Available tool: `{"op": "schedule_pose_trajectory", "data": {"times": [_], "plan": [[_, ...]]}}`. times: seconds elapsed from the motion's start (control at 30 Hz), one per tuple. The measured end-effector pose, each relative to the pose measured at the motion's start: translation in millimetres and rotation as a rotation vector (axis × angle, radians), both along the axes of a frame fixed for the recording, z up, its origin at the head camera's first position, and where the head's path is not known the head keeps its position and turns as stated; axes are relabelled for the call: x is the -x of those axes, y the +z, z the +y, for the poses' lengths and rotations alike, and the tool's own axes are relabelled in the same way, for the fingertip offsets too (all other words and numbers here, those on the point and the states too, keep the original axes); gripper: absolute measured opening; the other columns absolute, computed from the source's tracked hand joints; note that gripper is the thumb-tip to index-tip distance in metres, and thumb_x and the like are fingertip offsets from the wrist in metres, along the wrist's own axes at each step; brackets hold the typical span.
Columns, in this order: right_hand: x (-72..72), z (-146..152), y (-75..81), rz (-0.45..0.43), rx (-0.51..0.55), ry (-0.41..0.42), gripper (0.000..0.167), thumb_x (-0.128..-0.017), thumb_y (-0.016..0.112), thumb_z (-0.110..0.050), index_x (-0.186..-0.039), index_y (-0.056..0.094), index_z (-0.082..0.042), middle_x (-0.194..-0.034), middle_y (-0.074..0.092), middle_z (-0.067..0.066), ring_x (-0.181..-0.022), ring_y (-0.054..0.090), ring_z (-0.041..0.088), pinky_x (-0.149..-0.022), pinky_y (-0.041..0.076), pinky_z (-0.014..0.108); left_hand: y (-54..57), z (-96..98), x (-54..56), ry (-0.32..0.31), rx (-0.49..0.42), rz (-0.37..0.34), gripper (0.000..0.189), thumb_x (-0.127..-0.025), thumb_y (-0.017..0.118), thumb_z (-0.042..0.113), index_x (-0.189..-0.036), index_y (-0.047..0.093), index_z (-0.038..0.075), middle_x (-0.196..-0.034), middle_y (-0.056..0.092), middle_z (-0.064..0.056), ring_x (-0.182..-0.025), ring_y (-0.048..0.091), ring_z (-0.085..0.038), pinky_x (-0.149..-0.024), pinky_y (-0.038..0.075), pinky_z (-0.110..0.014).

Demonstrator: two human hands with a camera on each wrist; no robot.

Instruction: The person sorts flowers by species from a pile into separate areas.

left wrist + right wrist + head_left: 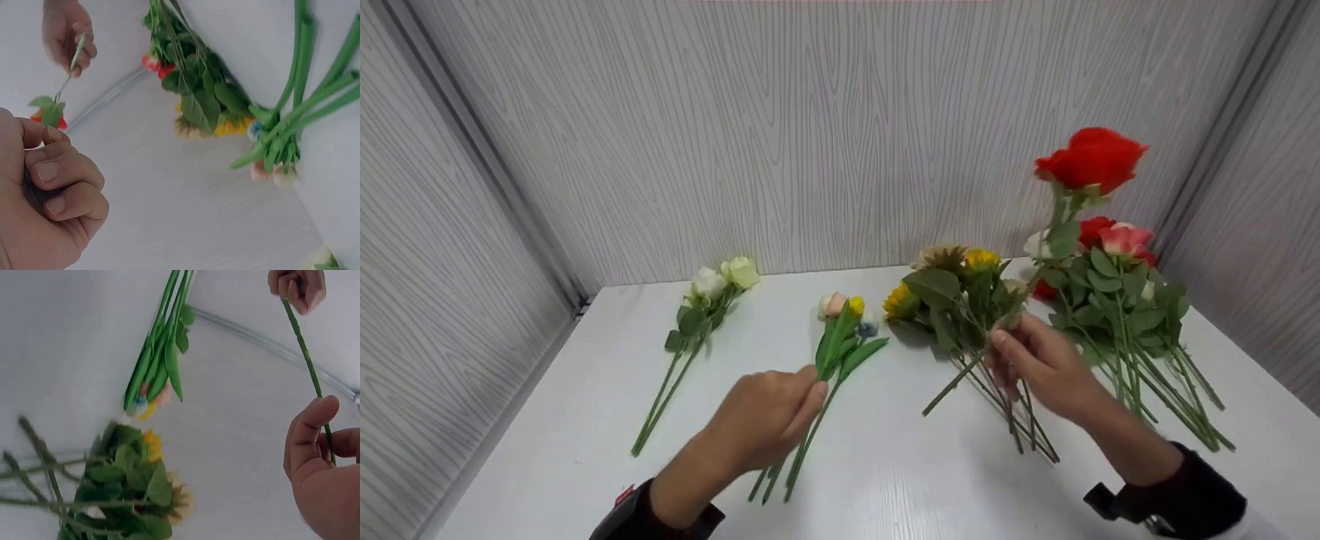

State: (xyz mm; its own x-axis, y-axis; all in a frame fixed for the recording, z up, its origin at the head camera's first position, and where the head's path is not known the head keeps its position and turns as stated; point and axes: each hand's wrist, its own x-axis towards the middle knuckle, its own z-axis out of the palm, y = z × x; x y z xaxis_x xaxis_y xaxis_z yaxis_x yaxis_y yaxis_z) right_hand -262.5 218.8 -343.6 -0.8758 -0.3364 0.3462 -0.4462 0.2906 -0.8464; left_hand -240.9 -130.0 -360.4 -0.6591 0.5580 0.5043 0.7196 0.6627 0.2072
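My right hand (1039,364) pinches the green stem of a red rose (1091,161) between thumb and fingers. The rose tilts up to the right above the table, its bare stem end pointing down to the left. My left hand (769,420) has its fingers curled, with nothing showing between them in the left wrist view. In the head view it overlaps a bunch of tulips (832,345) with peach, yellow, white and blue heads. Sunflowers (900,301) with dark leaves lie behind my right hand, their stems partly hidden by it.
Two white roses (709,285) lie on the left of the white table (577,390). A pile of red, pink and white roses (1125,240) lies at the right, stems toward the front. Wood-grain panels (810,135) stand behind and on both sides.
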Motion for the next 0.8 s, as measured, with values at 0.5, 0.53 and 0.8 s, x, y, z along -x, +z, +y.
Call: {"op": "schedule_pose_trajectory", "data": {"times": [0.5, 0.53, 0.8], "plan": [[59.7, 119.7, -2.1, 0.052, -0.62, -0.543, 0.032, -0.107, 0.035, -0.021, -0.096, 0.048, 0.006, -0.074, 0.051, 0.014, -0.064, 0.051, 0.025, -0.054, 0.04, 0.034, 4.0, -96.7, 56.2, 0.466, -0.033, -0.05, 0.036, -0.102, 0.048, 0.018, -0.066, 0.044, 0.012, -0.054, 0.034, 0.002, -0.047, 0.032, -0.014, -0.043, 0.028, -0.028], [62.6, 125.1, -4.4, 0.028, -0.646, -0.533, 0.032, -0.107, 0.035, -0.019, -0.097, 0.048, 0.008, -0.073, 0.051, 0.014, -0.064, 0.052, 0.025, -0.054, 0.04, 0.035, 1.4, -104.7, 60.1, 0.491, -0.025, -0.073, 0.036, -0.102, 0.047, 0.018, -0.067, 0.045, 0.012, -0.054, 0.035, 0.001, -0.047, 0.033, -0.014, -0.043, 0.028, -0.029], [78.1, 158.7, -25.8, -0.072, -0.79, -0.456, 0.034, -0.098, 0.037, -0.007, -0.07, 0.053, 0.002, -0.056, 0.053, 0.009, -0.053, 0.053, 0.022, -0.051, 0.044, 0.036, -21.2, -154.4, 82.5, 0.598, 0.143, -0.421, 0.036, -0.102, 0.045, 0.025, -0.071, 0.047, 0.007, -0.062, 0.045, -0.006, -0.054, 0.043, -0.02, -0.048, 0.035, -0.034]]}}
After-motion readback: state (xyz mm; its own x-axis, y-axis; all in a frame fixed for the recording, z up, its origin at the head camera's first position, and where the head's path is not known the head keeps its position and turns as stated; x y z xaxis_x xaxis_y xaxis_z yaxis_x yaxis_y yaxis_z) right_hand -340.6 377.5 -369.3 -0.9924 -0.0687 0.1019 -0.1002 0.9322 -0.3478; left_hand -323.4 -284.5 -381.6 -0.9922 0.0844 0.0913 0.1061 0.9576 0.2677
